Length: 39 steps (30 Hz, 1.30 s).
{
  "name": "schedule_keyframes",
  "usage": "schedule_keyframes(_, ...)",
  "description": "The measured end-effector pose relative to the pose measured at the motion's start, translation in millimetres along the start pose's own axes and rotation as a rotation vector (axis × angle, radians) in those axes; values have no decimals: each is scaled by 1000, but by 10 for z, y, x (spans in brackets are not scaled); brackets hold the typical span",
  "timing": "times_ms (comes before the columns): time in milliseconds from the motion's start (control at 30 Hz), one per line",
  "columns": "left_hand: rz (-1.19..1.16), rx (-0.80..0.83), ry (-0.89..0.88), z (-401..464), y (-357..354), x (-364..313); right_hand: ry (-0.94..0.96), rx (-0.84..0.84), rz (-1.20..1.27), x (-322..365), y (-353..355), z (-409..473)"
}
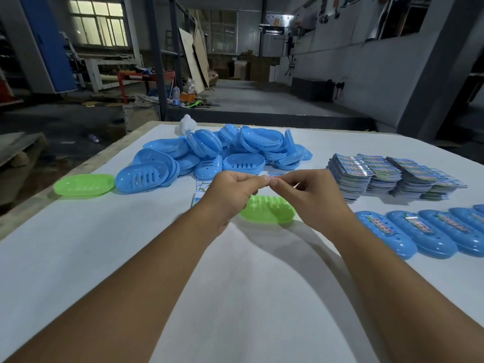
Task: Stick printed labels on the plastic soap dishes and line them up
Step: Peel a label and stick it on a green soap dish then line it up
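Note:
My left hand (pixel 230 191) and my right hand (pixel 306 195) meet fingertip to fingertip above the table, both pinching a small printed label (pixel 275 176). Its strip (pixel 199 191) hangs down behind my left hand. Under my hands lies a green soap dish (pixel 269 209), upside down on the white table. A second green dish (pixel 83 184) sits at the left. A heap of blue soap dishes (pixel 217 155) fills the far middle. At the right, several labelled blue dishes (pixel 424 231) lie in a row.
Stacks of printed labels (pixel 392 176) stand at the right, behind the row. A white object (pixel 186 124) sits at the table's far edge. The table's wooden edge (pixel 86 163) runs along the left, with factory floor beyond.

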<state>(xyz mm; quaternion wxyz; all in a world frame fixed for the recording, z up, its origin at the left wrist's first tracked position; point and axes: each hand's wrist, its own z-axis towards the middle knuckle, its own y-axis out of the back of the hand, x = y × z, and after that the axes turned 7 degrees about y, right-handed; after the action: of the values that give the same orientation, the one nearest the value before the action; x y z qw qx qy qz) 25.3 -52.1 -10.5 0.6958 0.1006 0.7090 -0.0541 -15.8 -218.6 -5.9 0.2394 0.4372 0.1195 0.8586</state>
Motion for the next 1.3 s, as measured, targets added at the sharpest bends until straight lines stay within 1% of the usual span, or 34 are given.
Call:
schedule_keyframes(100, -41, 11, 18, -1, -12, -6, -27, -2, 56, -20, 55, 21)
schedule_keyframes(233, -74, 27, 20, -14, -22, -10, -140, -105, -3, -96, 98, 51)
schedule_keyframes(367, -105, 30, 44, -5, -7, -12, -215, -77, -1, -119, 94, 53)
schedule_keyframes(500, -142, 47, 65, 7, -8, -18, -244, -110, -17, -122, 93, 65)
schedule_keyframes(600, -169, 79, 78, 18, -17, -5, -269, -99, 4, -114, 104, 66)
schedule_keyframes(667, -162, 72, 87, 25, -24, -2, -291, -95, -4, -126, 105, 66)
schedule_keyframes(767, -82, -9, 69, 28, 0, -2, -357, -103, -8, -156, 114, 88)
schedule_keyframes(833, 33, -74, 13, 27, 18, 18, -392, -88, -9, -175, 103, 97)
schedule_keyframes(900, 138, -139, -36, 34, 23, 52, -388, -66, 2, -179, 71, 77)
schedule_keyframes(1033, 278, -222, -59, 70, 18, 113, -382, 2, 9, -174, 27, 13)
schedule_keyframes(1167, 449, -255, -57, 88, 21, 157, -441, 38, -73, -222, -17, 44)
schedule_keyframes(1300, 553, -272, -36, 83, 31, 161, -463, 36, -126, -273, -63, 67)
